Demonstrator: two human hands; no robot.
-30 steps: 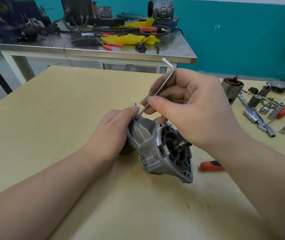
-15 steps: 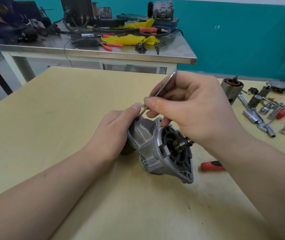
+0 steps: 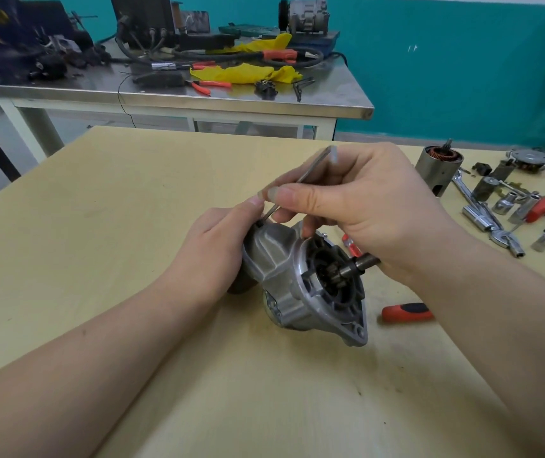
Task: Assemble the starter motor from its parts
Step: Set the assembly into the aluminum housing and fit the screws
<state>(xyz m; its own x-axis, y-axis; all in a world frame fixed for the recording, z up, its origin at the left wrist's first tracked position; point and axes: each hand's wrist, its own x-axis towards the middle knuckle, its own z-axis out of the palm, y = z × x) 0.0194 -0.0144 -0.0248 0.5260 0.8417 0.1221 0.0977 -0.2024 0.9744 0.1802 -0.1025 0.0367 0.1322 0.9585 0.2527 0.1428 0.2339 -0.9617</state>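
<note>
Cast-aluminium starter motor housing [image 3: 301,285] lies at frame centre on the wooden table [image 3: 132,200]; left hand [image 3: 218,246] grips its rear. Right hand [image 3: 363,206] pinches a hex key [image 3: 307,175], tip seated on the housing's top

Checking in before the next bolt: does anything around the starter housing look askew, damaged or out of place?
Nothing stands out. The left hand steadies the starter housing while the right hand pinches the hex key, tip seated at a bolt on top.
</note>
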